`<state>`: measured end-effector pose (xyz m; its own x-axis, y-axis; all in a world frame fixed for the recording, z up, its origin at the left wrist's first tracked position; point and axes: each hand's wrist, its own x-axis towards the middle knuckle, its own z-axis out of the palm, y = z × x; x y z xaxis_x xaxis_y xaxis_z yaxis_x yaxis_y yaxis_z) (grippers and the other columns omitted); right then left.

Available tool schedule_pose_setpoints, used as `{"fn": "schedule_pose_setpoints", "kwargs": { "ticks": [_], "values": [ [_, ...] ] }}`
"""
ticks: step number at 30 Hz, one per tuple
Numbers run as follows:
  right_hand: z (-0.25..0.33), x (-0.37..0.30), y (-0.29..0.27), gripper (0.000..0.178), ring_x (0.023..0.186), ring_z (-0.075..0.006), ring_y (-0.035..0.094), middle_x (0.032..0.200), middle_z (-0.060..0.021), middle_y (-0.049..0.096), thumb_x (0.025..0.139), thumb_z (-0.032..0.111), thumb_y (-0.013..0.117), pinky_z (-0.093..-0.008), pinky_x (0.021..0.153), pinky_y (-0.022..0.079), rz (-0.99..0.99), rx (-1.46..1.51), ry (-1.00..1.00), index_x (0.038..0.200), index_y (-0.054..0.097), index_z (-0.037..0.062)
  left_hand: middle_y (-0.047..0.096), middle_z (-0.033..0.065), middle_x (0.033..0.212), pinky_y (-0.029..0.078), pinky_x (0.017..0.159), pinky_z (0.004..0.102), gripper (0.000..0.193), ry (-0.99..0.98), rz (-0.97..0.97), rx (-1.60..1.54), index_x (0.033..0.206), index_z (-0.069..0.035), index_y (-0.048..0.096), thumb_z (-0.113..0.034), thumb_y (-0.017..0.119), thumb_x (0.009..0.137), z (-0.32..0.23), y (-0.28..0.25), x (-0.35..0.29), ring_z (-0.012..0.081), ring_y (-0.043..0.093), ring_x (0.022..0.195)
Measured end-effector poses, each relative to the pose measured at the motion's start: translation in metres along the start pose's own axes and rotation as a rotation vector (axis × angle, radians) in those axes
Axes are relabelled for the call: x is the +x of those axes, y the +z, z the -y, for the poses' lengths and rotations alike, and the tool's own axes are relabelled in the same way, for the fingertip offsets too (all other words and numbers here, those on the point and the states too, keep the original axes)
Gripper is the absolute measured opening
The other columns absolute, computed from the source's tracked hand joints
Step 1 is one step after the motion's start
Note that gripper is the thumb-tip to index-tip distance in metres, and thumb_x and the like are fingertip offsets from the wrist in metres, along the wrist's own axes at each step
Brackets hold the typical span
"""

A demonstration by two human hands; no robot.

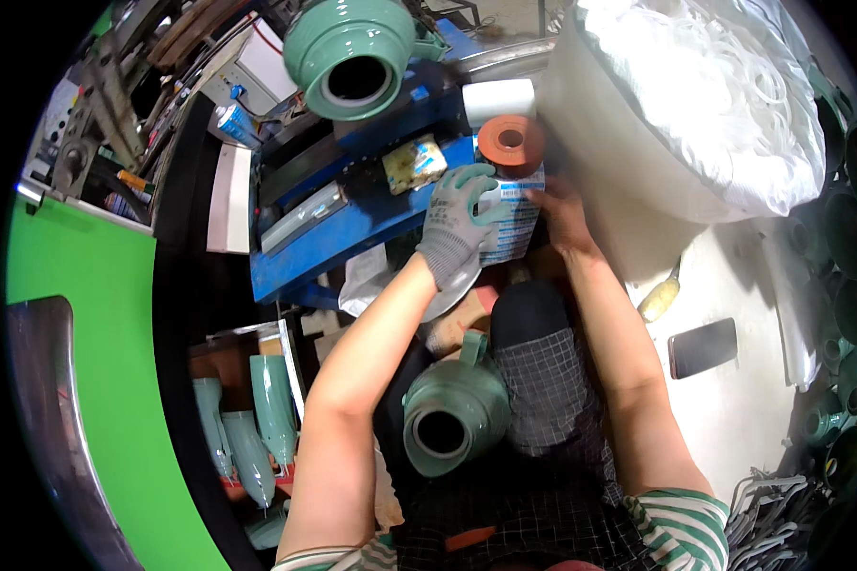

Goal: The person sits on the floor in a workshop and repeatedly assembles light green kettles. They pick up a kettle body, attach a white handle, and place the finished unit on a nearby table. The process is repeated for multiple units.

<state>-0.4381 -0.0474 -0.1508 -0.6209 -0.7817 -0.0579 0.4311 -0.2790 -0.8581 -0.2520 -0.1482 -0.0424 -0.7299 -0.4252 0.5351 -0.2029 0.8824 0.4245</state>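
Note:
In front of me stands a white and blue printed carton [510,228], with an orange ring-shaped piece [511,143] on top that looks like a roll. My left hand [462,214], in a grey glove with green fingertips, curls round the carton's left side. Bare, my right hand [566,217] grips its right edge with the fingertips. A glossy green jug [481,409] with a handle rests between my thighs, its dark round mouth facing me. Beyond my hands, a second green jug [348,48] stands on the blue stand.
A blue stand [343,236] holds a yellowish block [415,164] and a clear wrapped roll [305,217]. At right are a large bag of white rings [700,86], a brush-like tool [659,297] and a phone [703,348]. Green curved parts [274,409] lie at lower left.

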Motion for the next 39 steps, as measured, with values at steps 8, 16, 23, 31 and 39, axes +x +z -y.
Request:
{"fn": "schedule_pose_setpoints", "kwargs": {
  "ticks": [8,16,23,31,39],
  "values": [
    [-0.010,0.008,0.013,0.038,0.102,-0.0177,0.071,0.114,-0.0111,0.075,0.083,-0.007,0.066,-0.0346,0.097,0.054,0.098,0.095,-0.024,0.120,0.067,-0.0013,0.064,0.0060,0.103,0.051,0.090,0.0446,0.024,-0.131,-0.027,0.135,0.093,-0.015,0.076,-0.031,0.082,0.076,0.023,0.048,0.008,0.0304,0.063,0.101],
    [-0.005,0.006,0.020,0.037,0.097,-0.0172,0.072,0.112,-0.0105,0.075,0.083,-0.008,0.065,-0.0343,0.092,0.057,0.056,0.095,0.006,0.119,0.068,-0.0007,0.064,0.0054,0.104,0.050,0.092,0.0442,0.021,-0.158,-0.031,0.172,0.091,-0.016,0.076,-0.030,0.082,0.076,0.018,0.051,0.014,0.0302,0.062,0.103],
    [-0.001,0.004,0.026,0.033,0.093,-0.0149,0.070,0.106,-0.0091,0.075,0.084,-0.007,0.064,-0.0306,0.089,0.056,-0.046,-0.013,-0.007,0.116,0.068,-0.0002,0.064,0.0046,0.100,0.050,0.090,0.0449,0.017,-0.155,-0.050,0.138,0.085,-0.016,0.075,-0.030,0.081,0.076,0.022,0.051,0.012,0.0298,0.062,0.100],
    [0.014,-0.046,0.025,0.034,0.093,-0.0166,0.064,0.103,-0.0063,0.066,0.087,-0.003,0.063,-0.0280,0.084,0.050,-0.356,-0.307,-0.272,0.120,0.057,0.0026,0.066,0.0076,0.114,0.048,0.096,0.0425,0.016,-0.038,-0.022,-0.148,0.086,-0.010,0.075,-0.019,0.083,0.075,0.003,0.010,-0.017,0.0308,0.061,0.108],
    [0.109,-0.305,-0.021,0.040,0.084,-0.0221,0.073,0.117,-0.0260,0.068,0.109,0.024,0.055,-0.0311,0.071,0.059,0.353,-0.180,0.778,0.140,0.048,-0.0012,0.077,0.0075,0.093,0.058,0.085,0.0323,0.012,-1.123,-0.299,-0.567,0.098,-0.003,0.076,-0.003,0.081,0.086,-0.081,-0.092,-0.223,0.0187,0.072,0.091]
  ]
}}
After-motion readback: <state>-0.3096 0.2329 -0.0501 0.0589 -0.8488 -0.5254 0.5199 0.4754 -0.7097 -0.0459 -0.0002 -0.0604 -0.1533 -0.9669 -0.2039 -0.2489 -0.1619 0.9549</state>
